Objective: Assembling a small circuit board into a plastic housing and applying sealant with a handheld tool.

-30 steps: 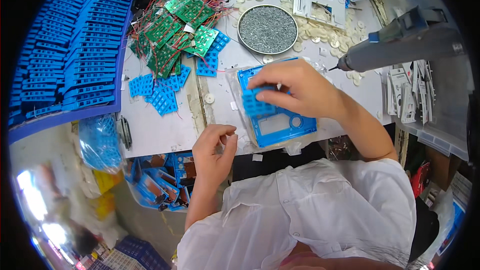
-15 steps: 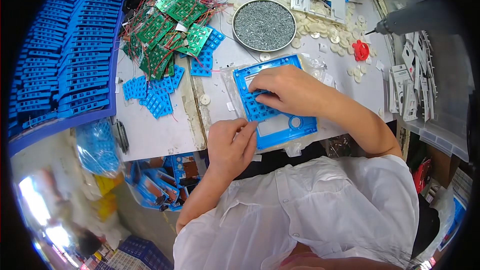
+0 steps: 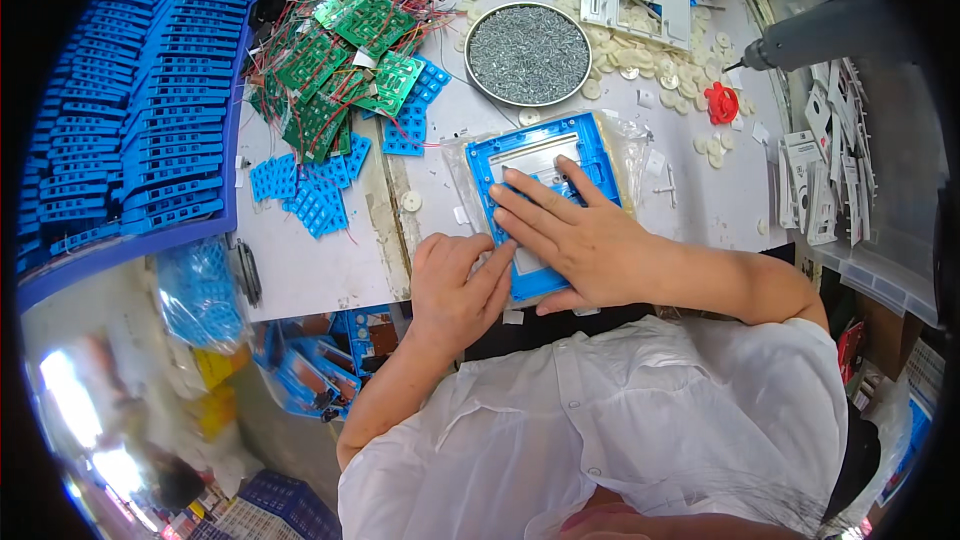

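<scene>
A blue plastic housing (image 3: 484, 162) lies on a pad wrapped in clear plastic (image 3: 627, 145) at the front of the table. Pale grey-white panel surface (image 3: 535, 157) shows through its openings. My right hand (image 3: 585, 245) rests flat across the middle and lower part of the housing, fingers spread, and hides what is beneath. My left hand (image 3: 455, 285) is at the housing's lower left edge, its fingers curled and pressed together against that edge. Beside the pad on the right lies a thin white plastic piece (image 3: 668, 185).
A round tin of screws (image 3: 528, 53) stands beyond the housing. Wired green circuit boards (image 3: 370, 20) and blue keypads (image 3: 318, 202) are heaped to the left, near a crate (image 3: 228, 180) of blue parts. White discs (image 3: 670, 70), a red part (image 3: 721, 103) and a power screwdriver (image 3: 800, 43) are right.
My right hand has gone from gripping the blue keypad in the housing to lying spread over it; the keypad is now out of sight. My left hand has barely moved.
</scene>
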Available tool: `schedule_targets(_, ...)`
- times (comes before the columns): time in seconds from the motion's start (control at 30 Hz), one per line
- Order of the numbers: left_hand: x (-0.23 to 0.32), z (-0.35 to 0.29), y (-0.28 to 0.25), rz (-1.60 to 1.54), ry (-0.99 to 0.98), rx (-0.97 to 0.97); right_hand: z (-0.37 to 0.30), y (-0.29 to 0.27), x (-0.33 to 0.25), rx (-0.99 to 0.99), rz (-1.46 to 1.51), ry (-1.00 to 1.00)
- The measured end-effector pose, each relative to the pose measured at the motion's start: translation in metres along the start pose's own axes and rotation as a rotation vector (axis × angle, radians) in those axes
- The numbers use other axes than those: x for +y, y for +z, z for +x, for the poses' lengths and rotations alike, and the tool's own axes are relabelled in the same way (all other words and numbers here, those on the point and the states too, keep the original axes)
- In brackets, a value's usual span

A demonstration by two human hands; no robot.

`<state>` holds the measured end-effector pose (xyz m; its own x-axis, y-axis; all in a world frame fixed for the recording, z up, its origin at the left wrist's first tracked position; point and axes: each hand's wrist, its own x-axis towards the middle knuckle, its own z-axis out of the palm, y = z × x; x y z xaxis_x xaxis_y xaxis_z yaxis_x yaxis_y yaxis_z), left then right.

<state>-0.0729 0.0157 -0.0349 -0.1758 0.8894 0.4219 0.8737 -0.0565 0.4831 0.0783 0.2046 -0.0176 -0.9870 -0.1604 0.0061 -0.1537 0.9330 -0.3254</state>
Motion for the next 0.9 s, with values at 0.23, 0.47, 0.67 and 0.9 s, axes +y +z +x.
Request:
schedule_targets(0.23,-0.001,0.002,-0.001,0.012,0.030,-0.007,0.004,-0.005,0.001,-0.079,0.000,-0.029)
schedule_targets(0.47,-0.032,0.006,-0.030,0.039,-0.099,0.089,0.003,-0.015,-0.004,-0.049,-0.041,-0.018)
schedule_targets(0.67,-0.087,0.017,-0.060,0.169,-0.231,0.258,-0.005,-0.009,-0.005,-0.021,-0.057,-0.020)
schedule_targets(0.9,-0.134,0.105,-0.066,0.261,-0.466,0.288,-0.002,-0.013,-0.003,-0.096,-0.053,-0.031)
